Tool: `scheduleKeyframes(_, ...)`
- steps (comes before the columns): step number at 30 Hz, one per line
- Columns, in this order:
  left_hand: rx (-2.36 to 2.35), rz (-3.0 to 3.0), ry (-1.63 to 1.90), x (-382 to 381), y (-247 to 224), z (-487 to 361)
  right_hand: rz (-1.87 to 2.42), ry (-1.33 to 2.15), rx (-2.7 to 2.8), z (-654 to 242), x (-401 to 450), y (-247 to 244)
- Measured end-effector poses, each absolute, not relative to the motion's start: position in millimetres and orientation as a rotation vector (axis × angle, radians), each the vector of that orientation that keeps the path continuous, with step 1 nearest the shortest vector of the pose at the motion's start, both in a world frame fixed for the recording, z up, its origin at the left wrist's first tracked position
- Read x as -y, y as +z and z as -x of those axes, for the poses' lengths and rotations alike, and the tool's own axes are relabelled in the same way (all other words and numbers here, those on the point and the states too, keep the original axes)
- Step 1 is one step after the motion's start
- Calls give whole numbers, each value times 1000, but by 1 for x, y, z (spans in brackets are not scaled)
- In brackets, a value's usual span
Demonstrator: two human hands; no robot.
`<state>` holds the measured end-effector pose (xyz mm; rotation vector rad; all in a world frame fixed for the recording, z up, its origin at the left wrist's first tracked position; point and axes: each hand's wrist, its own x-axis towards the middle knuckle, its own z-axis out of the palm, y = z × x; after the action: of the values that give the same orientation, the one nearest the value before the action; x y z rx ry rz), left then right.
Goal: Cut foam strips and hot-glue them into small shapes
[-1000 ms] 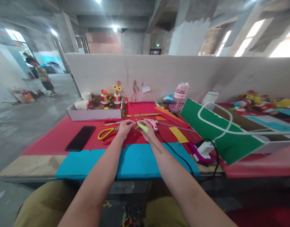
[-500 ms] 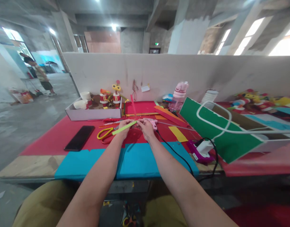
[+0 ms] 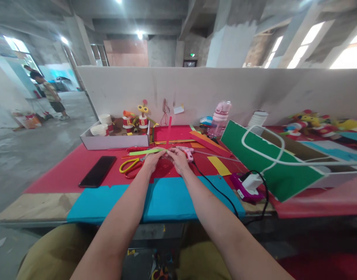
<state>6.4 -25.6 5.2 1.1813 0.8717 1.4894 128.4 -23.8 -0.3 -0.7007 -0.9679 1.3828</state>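
A lime-green paper strip (image 3: 140, 153) and a pink-red paper strip (image 3: 169, 130) meet between my fingertips over the red table cover. My left hand (image 3: 153, 158) pinches the green strip, which sticks out to the left past it. My right hand (image 3: 178, 158) closes its fingertips at the place where the two strips meet; the pink-red one stands up from there, pointing away. Just beyond the right hand lies a pink glue gun (image 3: 189, 153) with a black cord. Yellow-handled scissors (image 3: 128, 166) rest left of my left hand.
A black phone (image 3: 98, 171) lies at left. Behind it, a white box (image 3: 115, 142) holds paper cups and cup figures. A purple power strip (image 3: 248, 190), a green board (image 3: 268, 163) and a white cable stand at right. Blue paper (image 3: 169, 200) covers the front edge. A person (image 3: 50, 93) stands far left.
The green strip has swung from pointing down-left to nearly level. The pink-red strip has tipped from leaning left to leaning slightly right. Both hands stay close together.
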Motion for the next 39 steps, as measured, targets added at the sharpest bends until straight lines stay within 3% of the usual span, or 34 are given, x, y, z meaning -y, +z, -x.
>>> scheduleKeyframes(5,-1082,-1218,1460,23,2,-5,720,1357,973,-130,22,-2)
scheduleKeyframes(19,-874,-1134,1449,20,0,-6,759,1201,1080,-132,17,-8)
scheduleKeyframes(39,-845,-1163,1486,19,0,-2,813,1242,1134,-128,20,-8)
